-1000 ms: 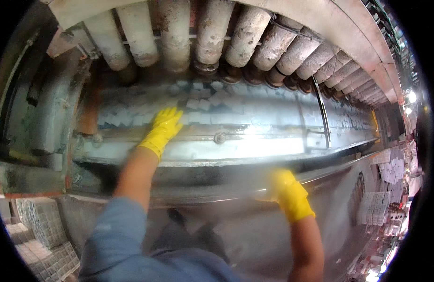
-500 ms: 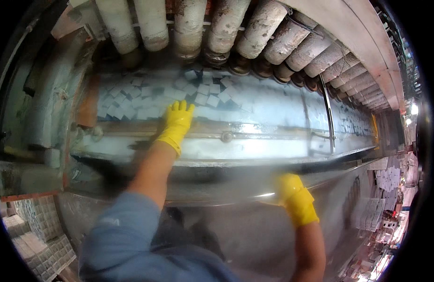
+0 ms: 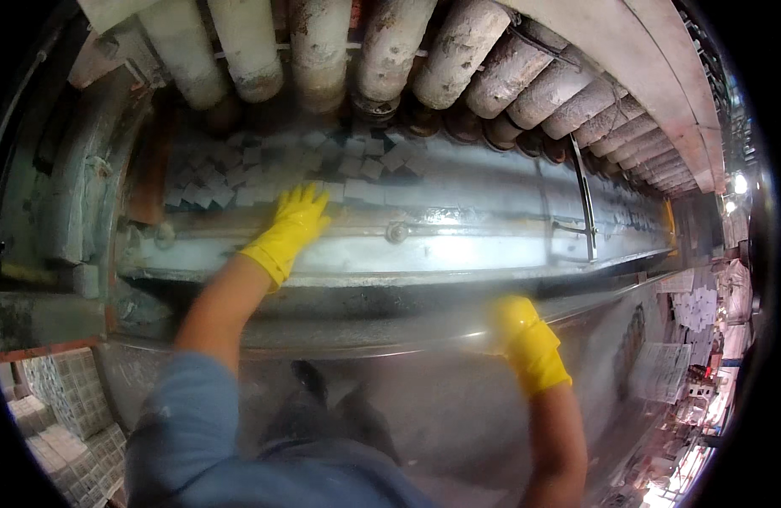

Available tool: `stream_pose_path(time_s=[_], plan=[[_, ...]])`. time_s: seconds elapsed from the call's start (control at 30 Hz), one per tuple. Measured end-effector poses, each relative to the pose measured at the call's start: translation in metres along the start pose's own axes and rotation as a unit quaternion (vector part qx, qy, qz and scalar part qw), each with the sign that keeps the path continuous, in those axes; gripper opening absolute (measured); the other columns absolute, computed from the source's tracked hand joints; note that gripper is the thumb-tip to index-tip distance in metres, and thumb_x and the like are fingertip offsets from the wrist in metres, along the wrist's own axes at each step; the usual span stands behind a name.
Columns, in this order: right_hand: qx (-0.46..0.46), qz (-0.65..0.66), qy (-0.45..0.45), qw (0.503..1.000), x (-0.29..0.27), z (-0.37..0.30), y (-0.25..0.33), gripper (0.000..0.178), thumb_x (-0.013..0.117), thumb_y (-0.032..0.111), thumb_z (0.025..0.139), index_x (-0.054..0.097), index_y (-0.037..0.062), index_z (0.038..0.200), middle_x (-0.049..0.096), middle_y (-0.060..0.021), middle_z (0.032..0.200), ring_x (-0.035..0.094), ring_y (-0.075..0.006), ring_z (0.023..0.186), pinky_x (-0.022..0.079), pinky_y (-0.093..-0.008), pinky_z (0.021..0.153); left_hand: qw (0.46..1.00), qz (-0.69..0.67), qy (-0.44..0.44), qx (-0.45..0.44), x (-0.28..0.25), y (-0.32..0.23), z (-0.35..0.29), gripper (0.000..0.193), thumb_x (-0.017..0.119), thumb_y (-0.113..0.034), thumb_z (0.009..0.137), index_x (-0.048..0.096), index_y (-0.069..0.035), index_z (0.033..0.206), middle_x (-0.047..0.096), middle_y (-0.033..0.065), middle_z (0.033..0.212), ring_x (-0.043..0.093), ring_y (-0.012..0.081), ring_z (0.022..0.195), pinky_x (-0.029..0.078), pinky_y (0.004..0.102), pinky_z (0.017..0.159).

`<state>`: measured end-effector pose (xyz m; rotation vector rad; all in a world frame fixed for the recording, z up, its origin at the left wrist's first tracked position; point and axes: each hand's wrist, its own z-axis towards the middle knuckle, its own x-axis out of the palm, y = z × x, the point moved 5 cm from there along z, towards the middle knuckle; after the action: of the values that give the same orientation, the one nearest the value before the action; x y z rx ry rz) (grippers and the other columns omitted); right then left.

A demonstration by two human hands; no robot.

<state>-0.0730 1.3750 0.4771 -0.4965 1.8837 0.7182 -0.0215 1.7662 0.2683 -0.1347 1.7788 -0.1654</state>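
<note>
Tiles beside left hand | fingers spread, gripping nothing | right hand blurred, cannot tell grip

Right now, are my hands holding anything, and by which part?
Your left hand, spread open near pale square pieces, holds nothing visible. Whether your right hand grips the metal edge can't be told; it's blurred.

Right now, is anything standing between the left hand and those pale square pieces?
Nothing visible does. The yellow-gloved left hand is at the near edge of the pale square pieces, though touch is unclear; the thick cylinders stand beyond.
</note>
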Motion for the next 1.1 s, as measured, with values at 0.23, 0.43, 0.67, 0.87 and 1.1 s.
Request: stream_pose_path(time_s=[0.23, 0.43, 0.67, 0.87, 1.1], plan=[[-0.026, -0.006, -0.033, 0.999, 0.006, 0.002, -0.004, 0.056, 0.084, 0.061, 0.064, 0.077, 0.0123, 0.091, 0.070, -0.0098, 0.074, 0.070, -0.0339, 0.074, 0.057, -0.0421, 0.072, 0.995, 0.018, 0.051, -0.082, -0.011, -0.029, 0.007, 0.078, 0.058, -0.051, 0.095, 0.031, -0.019, 0.161, 0.018, 0.0203, 0.168, 0.020, 0.0497, 0.151, 0.016, 0.0630, 0.121], [-0.002, -0.007, -0.043, 0.999, -0.013, 0.004, 0.006, 0.056, 0.082, 0.062, 0.065, 0.076, 0.0115, 0.088, 0.072, -0.0117, 0.077, 0.070, -0.0351, 0.078, 0.056, -0.0427, 0.075, 0.992, -0.003, 0.116, -0.040, -0.044, -0.023, -0.001, 0.079, 0.062, -0.049, 0.093, 0.035, -0.015, 0.159, 0.026, 0.0216, 0.165, 0.029, 0.0421, 0.150, 0.024, 0.0506, 0.123], [0.012, -0.029, 0.027, 0.999, 0.000, 0.015, -0.013, 0.055, 0.081, 0.060, 0.068, 0.075, 0.0079, 0.084, 0.072, -0.0145, 0.080, 0.070, -0.0366, 0.080, 0.055, -0.0448, 0.075, 0.996, -0.052, 0.073, 0.014, -0.123, 0.057, -0.088, 0.072, 0.068, -0.041, 0.090, 0.049, -0.005, 0.148, 0.053, 0.0246, 0.147, 0.050, 0.0406, 0.135, 0.039, 0.0459, 0.114], [0.008, -0.008, -0.071, 0.997, -0.026, 0.023, 0.003, 0.061, 0.079, 0.061, 0.070, 0.077, 0.0082, 0.101, 0.075, -0.0139, 0.089, 0.071, -0.0359, 0.091, 0.056, -0.0431, 0.085, 0.973, -0.097, -0.070, -0.195, -0.199, 0.135, -0.252, 0.060, 0.072, -0.035, 0.091, 0.058, -0.007, 0.142, 0.063, 0.0207, 0.137, 0.060, 0.0371, 0.125, 0.045, 0.0430, 0.108], [-0.021, 0.048, -0.061, 0.997, -0.021, 0.043, -0.024, 0.068, 0.083, 0.060, 0.066, 0.076, 0.0066, 0.108, 0.072, -0.0122, 0.080, 0.071, -0.0338, 0.082, 0.055, -0.0419, 0.079, 0.918, -0.161, -0.200, -0.304, -0.146, 0.209, -0.310, 0.054, 0.072, -0.043, 0.090, 0.065, -0.007, 0.131, 0.069, 0.0167, 0.126, 0.063, 0.0360, 0.120, 0.048, 0.0443, 0.101]])
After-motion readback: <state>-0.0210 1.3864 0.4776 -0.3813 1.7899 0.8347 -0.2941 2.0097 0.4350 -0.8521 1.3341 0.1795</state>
